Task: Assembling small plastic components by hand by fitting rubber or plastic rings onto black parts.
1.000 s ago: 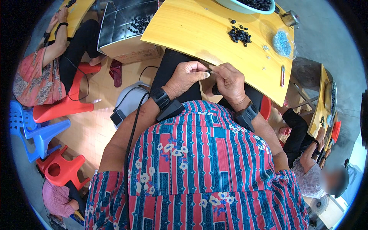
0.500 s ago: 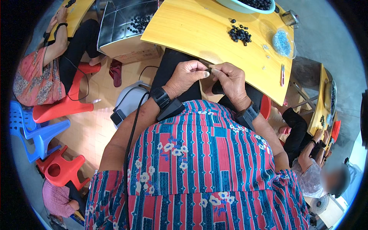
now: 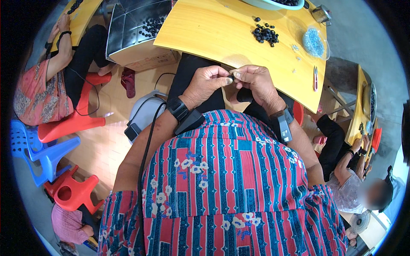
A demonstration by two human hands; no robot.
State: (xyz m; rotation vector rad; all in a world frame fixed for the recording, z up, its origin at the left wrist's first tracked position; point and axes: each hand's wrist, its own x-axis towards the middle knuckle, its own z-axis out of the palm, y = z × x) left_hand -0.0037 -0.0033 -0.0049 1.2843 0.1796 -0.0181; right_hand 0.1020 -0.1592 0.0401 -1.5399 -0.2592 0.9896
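Observation:
Just off the near edge of the yellow table (image 3: pixel 205 30), my two hands meet over my lap. My left hand (image 3: pixel 208 86) pinches a small black plastic piece (image 3: pixel 232 78) between thumb and fingertips. From the other side, my right hand (image 3: pixel 257 83) has its thumb and fingers closed at the same piece; whether it also holds something tiny is hidden. A loose pile of similar black pieces (image 3: pixel 265 34) lies on the table beyond my hands. To its right, a clear dish holds many tiny bluish transparent parts (image 3: pixel 314 42), with a few scattered beside it.
Small thread snips (image 3: pixel 315 79) lie near the table's right edge. A metal cup (image 3: pixel 320 14) and a pale green basin (image 3: pixel 285 6) of black pieces stand at the back. Left of the table is a silver-lined carton (image 3: pixel 141 57). Co-workers sit at both sides; red stools (image 3: pixel 79 192) stand lower left.
My right hand has turned at the wrist and its fingers have shifted slightly around the black piece. My left hand stays nearly in place. The view has shifted a little.

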